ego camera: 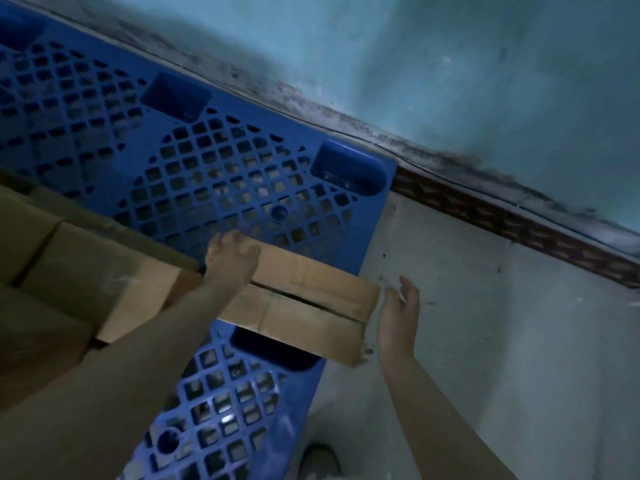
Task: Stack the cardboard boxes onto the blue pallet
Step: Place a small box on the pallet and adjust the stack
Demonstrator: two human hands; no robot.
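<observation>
A flat cardboard box (304, 299) lies on the blue pallet (214, 161) at its right edge, its flaps showing a dark seam. My left hand (230, 258) rests on the box's far left corner with fingers spread. My right hand (398, 313) hovers open just off the box's right end, palm facing it, not touching. More cardboard boxes (86, 271) sit stacked on the pallet to the left, partly under my left forearm.
The pallet's lattice top stretches back to a blue-green wall (485, 81) with a dirty base and a brown patterned skirting (519, 223). Pale concrete floor (502, 341) lies to the right. A shoe tip (318, 459) shows at the bottom.
</observation>
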